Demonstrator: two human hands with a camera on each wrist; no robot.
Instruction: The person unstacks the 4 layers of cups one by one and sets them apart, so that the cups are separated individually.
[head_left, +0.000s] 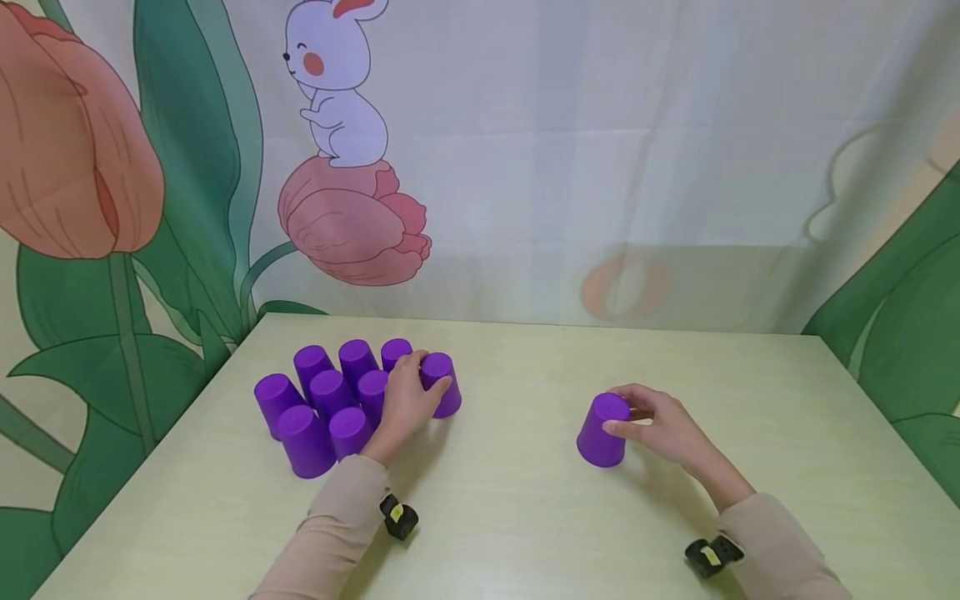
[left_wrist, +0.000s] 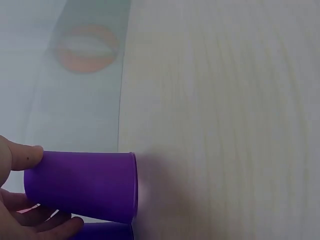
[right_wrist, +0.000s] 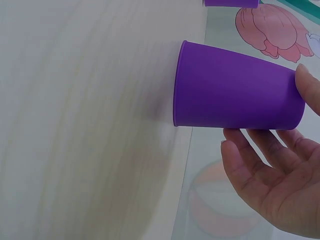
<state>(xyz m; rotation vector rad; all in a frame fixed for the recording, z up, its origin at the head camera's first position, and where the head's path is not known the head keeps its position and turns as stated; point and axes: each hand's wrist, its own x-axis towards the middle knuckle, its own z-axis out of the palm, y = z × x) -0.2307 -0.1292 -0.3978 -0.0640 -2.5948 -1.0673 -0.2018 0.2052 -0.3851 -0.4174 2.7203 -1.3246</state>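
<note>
My left hand [head_left: 408,397] pinches an upside-down purple cup [head_left: 444,387] at the right side of a group of matching cups. In the left wrist view the thumb lies at this cup's base end and the fingers along its side; part of another cup shows beneath. Farther right on the table, my right hand [head_left: 663,425] holds a second upside-down cup [head_left: 602,431] between thumb and fingers. The right wrist view shows that cup [right_wrist: 237,90] with its wide rim toward the tabletop, thumb near the base. My left hand partly hides several grouped cups.
Several upside-down purple cups stand close together on the left of the pale wooden table [head_left: 517,517], among them a front-left cup [head_left: 307,442]. Behind the table's back edge hangs a curtain [head_left: 525,167] printed with flowers and a rabbit. Each wrist carries a small black camera [head_left: 400,517].
</note>
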